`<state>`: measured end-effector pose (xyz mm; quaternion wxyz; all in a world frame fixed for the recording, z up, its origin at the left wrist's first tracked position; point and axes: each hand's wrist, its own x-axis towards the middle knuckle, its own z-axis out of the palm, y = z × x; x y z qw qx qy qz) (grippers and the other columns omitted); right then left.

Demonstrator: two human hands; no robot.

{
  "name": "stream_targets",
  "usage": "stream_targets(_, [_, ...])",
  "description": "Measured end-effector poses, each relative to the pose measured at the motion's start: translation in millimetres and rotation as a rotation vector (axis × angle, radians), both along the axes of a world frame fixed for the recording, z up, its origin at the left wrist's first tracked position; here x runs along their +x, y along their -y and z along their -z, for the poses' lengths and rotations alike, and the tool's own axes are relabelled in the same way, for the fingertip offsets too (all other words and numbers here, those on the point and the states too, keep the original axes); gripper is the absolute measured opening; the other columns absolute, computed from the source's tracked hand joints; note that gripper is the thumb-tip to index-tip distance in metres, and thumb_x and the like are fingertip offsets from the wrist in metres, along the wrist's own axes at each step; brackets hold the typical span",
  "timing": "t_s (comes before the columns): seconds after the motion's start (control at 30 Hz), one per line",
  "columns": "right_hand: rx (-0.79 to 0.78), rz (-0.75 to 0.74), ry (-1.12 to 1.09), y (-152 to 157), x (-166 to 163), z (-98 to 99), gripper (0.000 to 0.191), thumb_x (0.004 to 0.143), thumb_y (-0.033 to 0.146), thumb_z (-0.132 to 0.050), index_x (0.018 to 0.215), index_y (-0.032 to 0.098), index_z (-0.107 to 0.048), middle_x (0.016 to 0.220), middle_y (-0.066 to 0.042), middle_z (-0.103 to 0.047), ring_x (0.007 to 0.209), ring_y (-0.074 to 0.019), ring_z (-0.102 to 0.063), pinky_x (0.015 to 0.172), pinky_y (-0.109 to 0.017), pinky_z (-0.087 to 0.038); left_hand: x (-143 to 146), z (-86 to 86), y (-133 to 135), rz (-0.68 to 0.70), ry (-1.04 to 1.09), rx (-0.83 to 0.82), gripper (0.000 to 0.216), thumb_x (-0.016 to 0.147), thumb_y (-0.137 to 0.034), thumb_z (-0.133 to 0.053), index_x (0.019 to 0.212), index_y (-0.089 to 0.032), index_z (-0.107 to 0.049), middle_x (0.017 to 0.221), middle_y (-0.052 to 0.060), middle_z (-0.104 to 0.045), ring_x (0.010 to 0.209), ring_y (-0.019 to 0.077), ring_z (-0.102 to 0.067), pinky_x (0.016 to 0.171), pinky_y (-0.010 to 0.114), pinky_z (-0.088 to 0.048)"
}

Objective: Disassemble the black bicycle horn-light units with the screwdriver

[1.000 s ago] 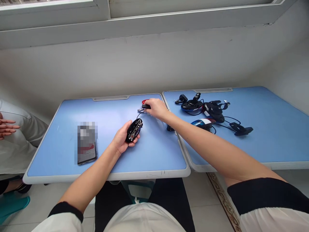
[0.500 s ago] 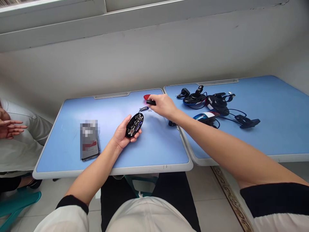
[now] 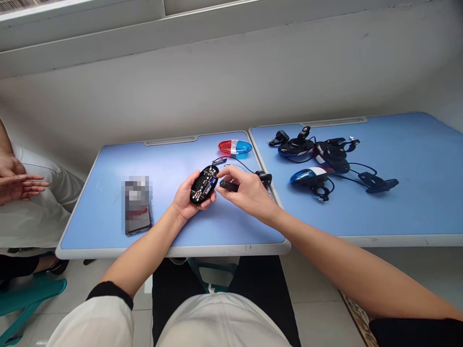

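Note:
My left hand [image 3: 185, 196] is closed around an opened black oval light housing [image 3: 204, 184], its inside turned up. A circuit board and a blue battery [image 3: 209, 186] show in it. My right hand [image 3: 246, 189] grips a short black screwdriver-like tool [image 3: 229, 186], whose tip I cannot see. Its fingertips are right beside the housing's right edge. A thin black cable runs from the housing to a black clamp piece [image 3: 265, 179]. Behind the hands lies a red, white and blue lens cover [image 3: 235, 147], with a small dark blue cylinder [image 3: 219, 161] in front of it.
On the right-hand table lie several assembled lights with clamps and cables, including a blue-and-white one [image 3: 311, 174] and a black-backed one [image 3: 332, 155]. A phone [image 3: 139, 220] is on the left table [image 3: 97, 231]. Another person's hand [image 3: 25, 185] is at the far left.
My right hand has come down toward me from near the lens cover to the housing's right edge, with the tool still in it. The whole lens cover now shows.

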<state>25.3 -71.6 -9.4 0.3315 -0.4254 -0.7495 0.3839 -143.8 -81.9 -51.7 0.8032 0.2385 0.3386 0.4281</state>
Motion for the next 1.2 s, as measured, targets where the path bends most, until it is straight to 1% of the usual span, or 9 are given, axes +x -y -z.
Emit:
stream_targets(0.03, [-0.072, 0.026, -0.050, 0, -1, 0.5, 0.015, 0.070, 0.020, -0.060, 0.084, 0.021, -0.055, 0.067, 0.003, -0.056, 0.061, -0.0115, -0.049, 0.062, -0.027, -0.038, 1, -0.5, 1, -0.008, 0.005, 0.005, 0.044, 0.090, -0.049, -0.033, 0.089, -0.013, -0.057, 0.059, 0.009, -0.063, 0.039, 0.0143, -0.054, 0.032, 0.019, -0.031])
stream_targets(0.1, [-0.312, 0.077, -0.196, 0, -4, 2.3, 0.016, 0.069, 0.023, -0.062, 0.082, 0.021, -0.052, 0.064, 0.004, -0.055, 0.053, -0.0095, -0.043, 0.052, -0.025, -0.034, 4, -2.0, 2, -0.025, 0.016, 0.024, 0.044, 0.090, -0.049, -0.034, 0.091, -0.012, -0.058, 0.059, 0.009, -0.063, 0.041, 0.0142, -0.054, 0.033, 0.020, -0.032])
stream_targets(0.17, [-0.607, 0.075, -0.364, -1, -5, 4.5, 0.020, 0.070, 0.026, -0.063, 0.085, 0.020, -0.052, 0.060, 0.004, -0.055, 0.044, -0.0062, -0.033, 0.043, -0.021, -0.023, 7, -3.3, 4, -0.059, 0.019, 0.046, 0.045, 0.090, -0.049, -0.035, 0.093, -0.011, -0.059, 0.062, 0.010, -0.063, 0.044, 0.0144, -0.056, 0.035, 0.020, -0.034])
stream_targets(0.23, [-0.839, 0.037, -0.515, -3, -6, 6.4, 0.022, 0.071, 0.027, -0.065, 0.087, 0.019, -0.053, 0.057, 0.005, -0.053, 0.040, -0.0033, -0.024, 0.039, -0.019, -0.015, 10, -4.2, 6, -0.112, 0.010, 0.062, 0.044, 0.089, -0.049, -0.037, 0.093, -0.011, -0.060, 0.064, 0.009, -0.063, 0.049, 0.0145, -0.058, 0.036, 0.021, -0.036])
stream_targets(0.37, [-1.060, 0.051, -0.717, -4, -8, 8.9, 0.021, 0.071, 0.022, -0.069, 0.082, 0.017, -0.053, 0.054, 0.005, -0.051, 0.039, -0.0006, -0.021, 0.037, -0.015, -0.014, 14, -4.5, 8, -0.198, -0.023, 0.080, 0.041, 0.088, -0.048, -0.043, 0.091, -0.010, -0.060, 0.065, 0.007, -0.063, 0.052, 0.0143, -0.059, 0.038, 0.021, -0.038])
stream_targets(0.47, [-1.127, 0.082, -0.802, -3, -10, 10.9, 0.020, 0.072, 0.018, -0.069, 0.082, 0.017, -0.052, 0.055, 0.004, -0.053, 0.038, 0.0000, -0.022, 0.036, -0.013, -0.016, 16, -3.1, 9, -0.234, -0.021, 0.105, 0.039, 0.087, -0.046, -0.045, 0.091, -0.011, -0.059, 0.065, 0.006, -0.063, 0.054, 0.0141, -0.059, 0.039, 0.021, -0.038])
stream_targets(0.67, [-1.149, 0.099, -0.935, 0, -13, 15.0, 0.024, 0.068, 0.014, -0.072, 0.083, 0.018, -0.055, 0.055, 0.005, -0.053, 0.038, 0.0002, -0.026, 0.035, -0.012, -0.018, 20, -0.3, 10, -0.264, -0.031, 0.164, 0.036, 0.085, -0.048, -0.049, 0.092, -0.013, -0.057, 0.067, 0.004, -0.062, 0.050, 0.0123, -0.056, 0.039, 0.022, -0.038])
stream_targets(0.83, [-1.134, 0.125, -0.966, 0, -15, 14.2, 0.021, 0.069, 0.013, -0.070, 0.084, 0.018, -0.057, 0.055, 0.005, -0.052, 0.038, 0.0000, -0.027, 0.035, -0.012, -0.018, 22, 0.3, 11, -0.329, -0.079, 0.236, 0.030, 0.084, -0.046, -0.052, 0.095, -0.019, -0.054, 0.069, 0.000, -0.060, 0.054, 0.0115, -0.057, 0.040, 0.020, -0.038])
stream_targets(1.2, [-1.208, 0.172, -1.020, 0, -21, 7.9, 0.010, 0.078, 0.007, -0.058, 0.080, 0.016, -0.054, 0.051, 0.006, -0.048, 0.035, -0.0002, -0.025, 0.033, -0.013, -0.017, 25, 10.5, 12, -0.424, -0.161, 0.308, 0.039, 0.080, -0.054, -0.058, 0.100, -0.020, -0.054, 0.072, -0.002, -0.057, 0.052, 0.0093, -0.053, 0.041, 0.020, -0.043])
